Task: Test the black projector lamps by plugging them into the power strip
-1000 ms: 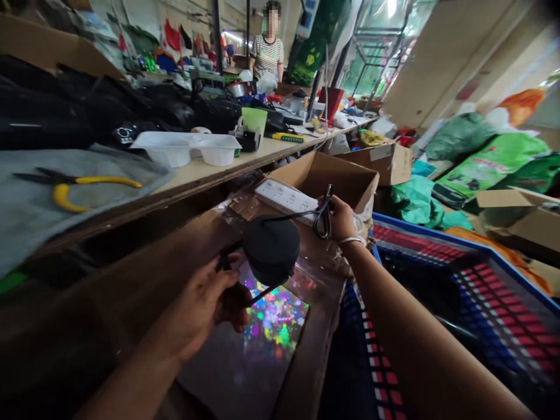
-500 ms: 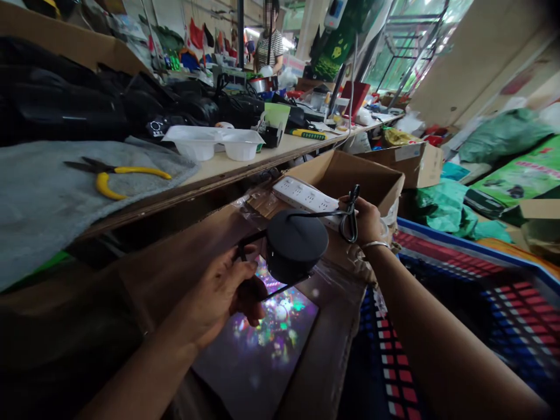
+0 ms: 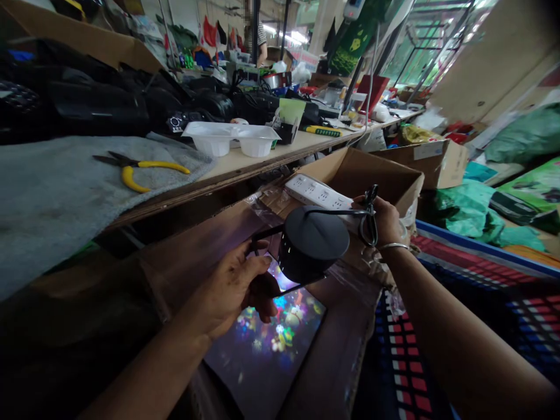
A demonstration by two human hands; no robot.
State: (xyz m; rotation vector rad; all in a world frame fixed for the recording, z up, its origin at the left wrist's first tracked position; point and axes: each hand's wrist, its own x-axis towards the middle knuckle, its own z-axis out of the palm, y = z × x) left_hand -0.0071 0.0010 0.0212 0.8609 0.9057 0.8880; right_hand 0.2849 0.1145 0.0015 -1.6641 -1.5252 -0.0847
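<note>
A black projector lamp [image 3: 312, 242] is being gripped by its bracket in the left hand [image 3: 231, 289], lens aimed down onto a cardboard sheet [image 3: 262, 356], while its coiled cord [image 3: 370, 219] is being pinched clear by the right hand [image 3: 387, 219] near the power strip [image 3: 317, 195].

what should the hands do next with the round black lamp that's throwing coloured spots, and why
Probably unplug it: the left hand holds the round black lamp, its coloured pattern shows on the panel below, and the right hand grips the bundled black cord at the white power strip.
</note>
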